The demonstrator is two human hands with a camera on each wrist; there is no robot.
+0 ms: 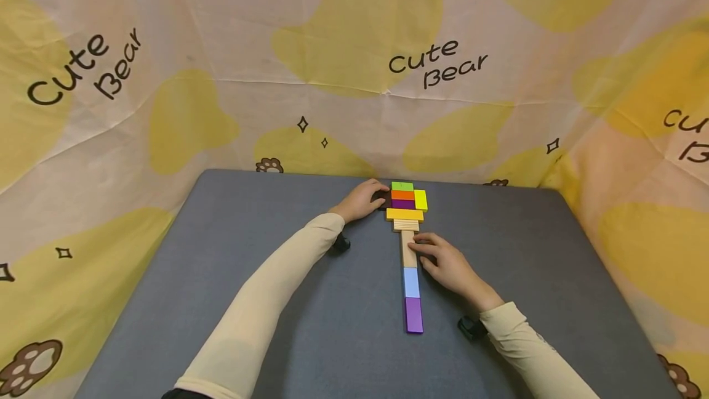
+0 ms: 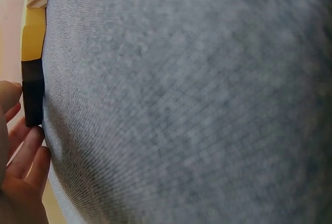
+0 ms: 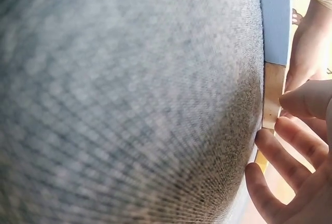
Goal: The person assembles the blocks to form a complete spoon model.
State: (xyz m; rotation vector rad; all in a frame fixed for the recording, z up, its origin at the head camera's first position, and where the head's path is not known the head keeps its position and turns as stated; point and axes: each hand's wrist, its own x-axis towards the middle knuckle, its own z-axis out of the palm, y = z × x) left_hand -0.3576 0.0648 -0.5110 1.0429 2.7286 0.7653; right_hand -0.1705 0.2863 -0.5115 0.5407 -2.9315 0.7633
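My left hand (image 1: pixel 362 201) is at the far end of the table, thumb and fingers around a dark brown block (image 2: pixel 33 93). That block lies against the left side of the orange block (image 1: pixel 402 195) and the dark purple block (image 1: pixel 403 204). My right hand (image 1: pixel 447 262) has its fingers loosely bent, fingertips touching the plain wooden block (image 1: pixel 408 250) from the right. Below that block a light blue block (image 1: pixel 411 282) and a purple block (image 1: pixel 413 315) continue the straight column toward me.
A green block (image 1: pixel 402 186) tops the arrangement, with a bright yellow block (image 1: pixel 421 201) on its right. A wide yellow-orange block (image 1: pixel 405 215) and ribbed wooden pieces (image 1: pixel 406 225) lie beneath. Grey cloth covers the table (image 1: pixel 249 202); a printed curtain (image 1: pixel 343 36) hangs behind it.
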